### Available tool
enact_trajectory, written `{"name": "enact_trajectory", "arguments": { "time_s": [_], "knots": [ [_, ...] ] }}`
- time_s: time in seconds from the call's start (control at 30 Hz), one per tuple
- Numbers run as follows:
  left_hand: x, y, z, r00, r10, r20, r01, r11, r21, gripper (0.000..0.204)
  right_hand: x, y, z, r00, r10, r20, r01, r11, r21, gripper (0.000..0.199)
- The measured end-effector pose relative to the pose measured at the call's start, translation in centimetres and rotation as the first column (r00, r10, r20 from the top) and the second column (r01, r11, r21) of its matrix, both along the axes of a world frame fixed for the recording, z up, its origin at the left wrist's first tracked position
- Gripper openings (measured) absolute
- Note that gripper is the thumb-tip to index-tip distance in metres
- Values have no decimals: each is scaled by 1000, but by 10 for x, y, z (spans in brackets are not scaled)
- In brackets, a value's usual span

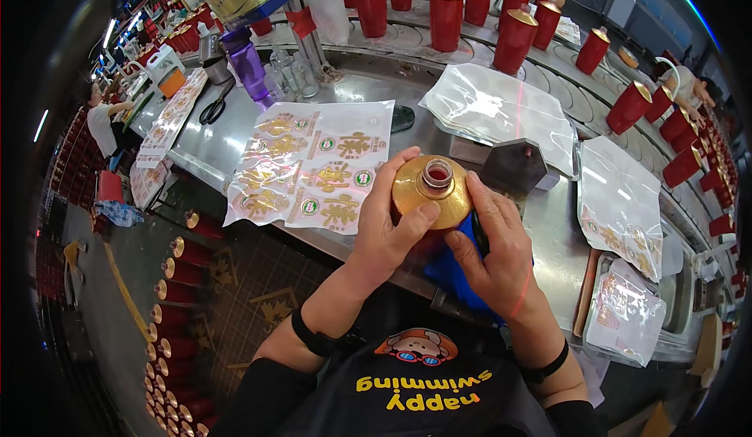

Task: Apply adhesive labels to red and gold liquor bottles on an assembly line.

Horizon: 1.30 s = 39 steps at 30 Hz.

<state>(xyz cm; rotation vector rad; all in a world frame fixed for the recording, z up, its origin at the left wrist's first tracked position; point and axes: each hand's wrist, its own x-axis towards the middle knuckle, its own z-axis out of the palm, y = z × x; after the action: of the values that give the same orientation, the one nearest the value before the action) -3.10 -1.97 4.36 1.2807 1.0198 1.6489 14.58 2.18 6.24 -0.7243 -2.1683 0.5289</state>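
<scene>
Between my two hands is a red bottle with a gold shoulder (pixel 433 191) and an uncapped glass neck, held upright over the bench's near edge. My left hand (pixel 390 222) wraps its left side, thumb on the gold shoulder. My right hand (pixel 495 237) lies against the right side, fingers bent along it. The bottle's lower body is mostly hidden by my hands. Left of it, a sheet of gold-and-green decals (pixel 313 163) lies on the metal bench. Just beyond my right hand stands a dark angled block (pixel 515 167), with blue material (pixel 458 269) below.
A stack of clear-covered sheets (pixel 501 112) lies beyond my hands, with more decal sheets (pixel 620 202) at right. Red bottles (pixel 446 18) stand along the curved conveyor. A purple bottle (pixel 247 65) and black scissors (pixel 215 106) are at back left. Bottle rows (pixel 176 296) stand lower left.
</scene>
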Motion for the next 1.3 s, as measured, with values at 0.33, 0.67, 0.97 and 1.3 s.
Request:
{"name": "enact_trajectory", "arguments": {
  "time_s": [0.33,0.67,0.97,1.3],
  "knots": [
    [-5,-1,-4,969,-123,216,135,990,-41,69,0,-5,10,996,-12,84,-10,968,252,56],
    [-10,2,-5,928,-174,328,205,977,-63,59,-7,3,2,1000,9,27,-18,938,347,49],
    [3,-9,-29,987,123,-102,-103,977,184,85,5,10,-4,995,83,-50,-79,994,75,60],
    [9,-5,-21,991,85,-105,-66,982,177,84,3,8,-7,993,72,-96,-65,995,76,59]
  ]
}}
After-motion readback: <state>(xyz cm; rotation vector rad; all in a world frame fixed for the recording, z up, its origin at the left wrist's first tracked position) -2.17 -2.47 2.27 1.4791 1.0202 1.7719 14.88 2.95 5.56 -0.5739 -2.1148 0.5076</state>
